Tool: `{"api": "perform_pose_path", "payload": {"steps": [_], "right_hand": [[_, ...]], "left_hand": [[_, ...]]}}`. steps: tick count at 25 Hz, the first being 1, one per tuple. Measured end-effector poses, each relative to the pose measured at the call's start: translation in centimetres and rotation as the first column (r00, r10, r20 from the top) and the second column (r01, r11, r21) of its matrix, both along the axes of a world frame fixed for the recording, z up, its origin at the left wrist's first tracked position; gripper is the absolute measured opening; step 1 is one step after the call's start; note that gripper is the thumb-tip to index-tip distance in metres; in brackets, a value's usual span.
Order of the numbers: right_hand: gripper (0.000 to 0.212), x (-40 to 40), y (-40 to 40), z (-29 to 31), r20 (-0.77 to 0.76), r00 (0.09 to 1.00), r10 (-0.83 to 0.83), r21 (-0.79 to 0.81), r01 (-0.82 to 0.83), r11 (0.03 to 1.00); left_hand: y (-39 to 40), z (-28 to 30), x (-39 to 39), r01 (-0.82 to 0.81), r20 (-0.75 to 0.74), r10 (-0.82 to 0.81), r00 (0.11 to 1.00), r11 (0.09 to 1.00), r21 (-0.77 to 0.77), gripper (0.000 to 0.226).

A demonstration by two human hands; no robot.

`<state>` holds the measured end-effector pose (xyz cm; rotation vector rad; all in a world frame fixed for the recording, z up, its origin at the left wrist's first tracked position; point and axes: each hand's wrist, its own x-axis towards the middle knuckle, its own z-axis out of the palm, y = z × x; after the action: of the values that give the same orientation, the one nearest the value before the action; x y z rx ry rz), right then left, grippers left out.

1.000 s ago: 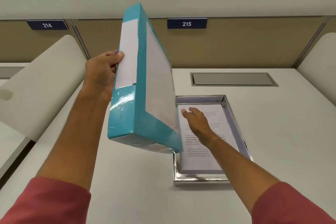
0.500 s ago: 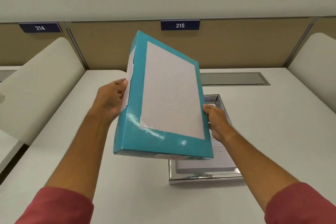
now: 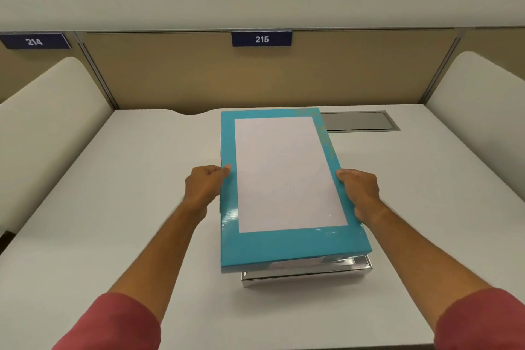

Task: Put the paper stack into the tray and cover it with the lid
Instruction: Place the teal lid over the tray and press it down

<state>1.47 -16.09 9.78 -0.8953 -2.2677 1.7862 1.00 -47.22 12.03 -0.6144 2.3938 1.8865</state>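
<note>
Nearest the camera, two red sleeves frame the bare white worktop. Just beyond them the front rim of the shiny metal tray shows under the overhanging near edge of the teal lid. The lid sits over the tray, its front edge seemingly a little proud of the rim and shifted to the left, so it looks not fully seated. The paper stack is hidden under the lid; presumably it lies in the tray, but that cannot be confirmed here.

Further out, the left hand pinches the lid's left long edge, thumb on top and fingers curled under the side. The right hand closes its grip on the right long edge in the same way. Both hold the lid at about mid-length.

To finish well, the lid probably wants a small nudge to the right so its walls clear the tray's rim all round. It should then be lowered level, both sides together. The fingers tucked under the edges need to slide out before it drops, or the lid will rest askew on them.

Beyond the lid lie a recessed grey cable hatch, the tan partition and the sign marked 215.
</note>
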Motion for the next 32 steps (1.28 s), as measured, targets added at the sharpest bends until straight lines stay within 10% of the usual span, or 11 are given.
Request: {"api": "perform_pose_path", "payload": {"steps": [12,32], "right_hand": [[0.021,1.0,3.4,-3.3,0.099,0.994,0.037,0.203,-0.056,0.978],[0.028,0.0,4.3,-5.7,0.209,0.962,0.175,0.282,-0.231,0.931]], "left_hand": [[4.3,-6.4,1.0,0.013,0.084,-0.002,0.996,0.992,-0.128,0.012],[4.3,-9.1,-1.6,-0.011,0.134,0.044,0.99,0.971,-0.24,0.043]]}}
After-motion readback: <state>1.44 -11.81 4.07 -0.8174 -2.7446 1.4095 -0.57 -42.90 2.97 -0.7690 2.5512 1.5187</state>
